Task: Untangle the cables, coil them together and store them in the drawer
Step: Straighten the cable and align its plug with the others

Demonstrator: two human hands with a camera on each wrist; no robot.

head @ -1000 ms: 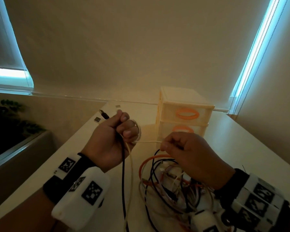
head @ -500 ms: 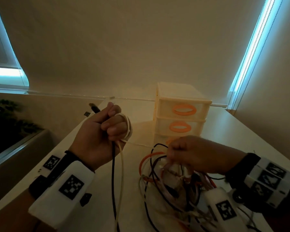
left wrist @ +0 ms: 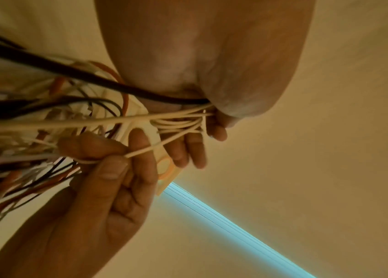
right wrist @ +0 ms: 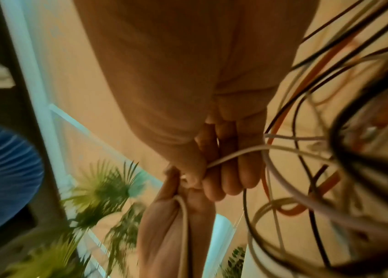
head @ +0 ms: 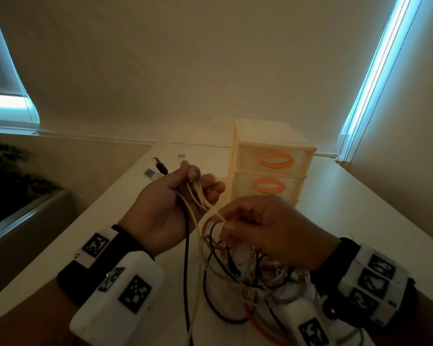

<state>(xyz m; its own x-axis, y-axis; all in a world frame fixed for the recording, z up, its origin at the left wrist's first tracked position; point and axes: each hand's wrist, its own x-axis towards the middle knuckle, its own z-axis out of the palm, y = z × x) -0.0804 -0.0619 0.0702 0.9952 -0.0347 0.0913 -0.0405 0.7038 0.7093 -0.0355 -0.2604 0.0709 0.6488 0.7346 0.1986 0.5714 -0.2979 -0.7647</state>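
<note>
L hand [head: 170,208]: centre-left of head view, raised off the table; fingers curled round several cream loops plus a black cable [head: 185,258] that hangs straight down toward bottom edge.
Cream cable [head: 200,199]: loops stacked in the L palm; one strand runs taut, down-right, to the R hand.
R hand [head: 268,228]: centre-right, just beside the L hand; thumb + forefinger pinch that cream strand, other fingers curled under (L wrist view shows the pinch clearly).
Tangle [head: 238,270]: lower centre, under and beside R hand; black, orange, white, cream strands crossing, on the table [head: 375,221].
Loose plugs: black USB plug [head: 160,167] and a silver one [head: 149,173] left of centre, beyond L hand, near table's far edge.
Drawer unit [head: 273,171]: centre-right, behind both hands; orange oval handles; drawers look closed.
Step (est.): feeding cream cable into the L-hand coil; early-mid task, most of pile unsorted.
Technique: keep strand lightly taut, slide the pinch along it rather than yank; lay each loop same size beside the last; stop + free by hand if the pile lifts.
Risk: pull tightens knots or drags pile off the table; L grip loosens, loops spring apart.
</note>
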